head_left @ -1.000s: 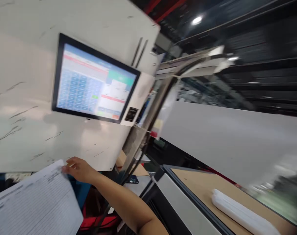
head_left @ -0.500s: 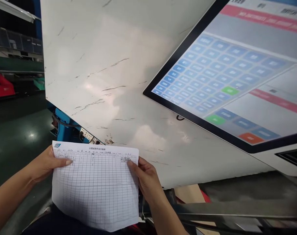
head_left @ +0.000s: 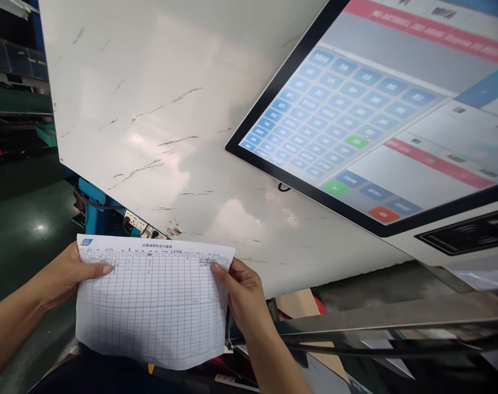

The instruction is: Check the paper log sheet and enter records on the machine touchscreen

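A printed form sheet (head_left: 154, 306) with a grid, a blue logo at its top left corner and some handwritten entries in the upper rows is held up between both hands. My left hand (head_left: 64, 275) pinches its upper left edge, thumb lying across the front. On the opposite side, my right hand (head_left: 244, 287) grips the upper right edge with the thumb on the front and fingers behind. The sheet bows a little, and its lower edge hangs above a dark garment (head_left: 105, 375). The fingers behind the paper are partly hidden.
A large touchscreen (head_left: 355, 120) with rows of blue buttons stands at upper right, over a pale marbled panel (head_left: 150, 109). A power strip (head_left: 137, 223) sits by the panel's lower left edge. A metal rail (head_left: 388, 317) crosses the lower right; green floor (head_left: 23, 202) shows at left.
The view has shifted, so the screen and panel sit further left in the frame. The sheet's lower edge is higher now and the sheet looks more tilted. Both hands keep their hold.
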Motion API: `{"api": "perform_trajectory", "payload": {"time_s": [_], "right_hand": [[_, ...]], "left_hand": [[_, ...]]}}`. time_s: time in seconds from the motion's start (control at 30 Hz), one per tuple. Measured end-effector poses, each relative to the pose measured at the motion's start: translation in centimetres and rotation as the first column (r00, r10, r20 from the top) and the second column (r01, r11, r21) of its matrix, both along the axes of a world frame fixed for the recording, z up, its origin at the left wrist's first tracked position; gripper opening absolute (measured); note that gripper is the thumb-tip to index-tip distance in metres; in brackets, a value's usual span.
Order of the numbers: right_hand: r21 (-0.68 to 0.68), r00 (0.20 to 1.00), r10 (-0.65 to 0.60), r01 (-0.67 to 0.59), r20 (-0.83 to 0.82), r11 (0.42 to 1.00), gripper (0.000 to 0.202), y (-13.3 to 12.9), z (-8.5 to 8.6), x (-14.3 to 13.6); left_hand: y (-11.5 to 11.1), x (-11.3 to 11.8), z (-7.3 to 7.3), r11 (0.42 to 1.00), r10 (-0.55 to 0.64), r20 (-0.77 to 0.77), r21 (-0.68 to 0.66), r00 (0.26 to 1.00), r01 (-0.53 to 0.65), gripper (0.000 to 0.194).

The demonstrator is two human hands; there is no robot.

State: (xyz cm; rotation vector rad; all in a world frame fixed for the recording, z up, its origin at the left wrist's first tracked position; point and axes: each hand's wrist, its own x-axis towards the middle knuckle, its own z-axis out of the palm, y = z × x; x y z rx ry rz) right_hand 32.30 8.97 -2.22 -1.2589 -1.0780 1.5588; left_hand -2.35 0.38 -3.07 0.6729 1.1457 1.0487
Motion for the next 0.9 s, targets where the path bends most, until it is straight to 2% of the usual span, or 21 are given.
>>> {"api": "perform_trajectory", "payload": {"time_s": [0.7, 0.9], "right_hand": [[-0.019, 0.998, -0.064, 0.064, 0.019, 0.998, 0.055, -0.1, -1.2, 0.2], [0.004, 0.999, -0.043, 0.043, 0.029, 0.999, 0.056, -0.1, -1.3, 0.1]], "left_hand": [[0.1, 0.1, 0.5, 0.998, -0.06, -0.002, 0.007, 0.998, 0.06, 0.049], [0.1, 0.2, 0.3, 0.999, -0.043, 0.015, -0.003, 0.999, 0.043, 0.051]]}}
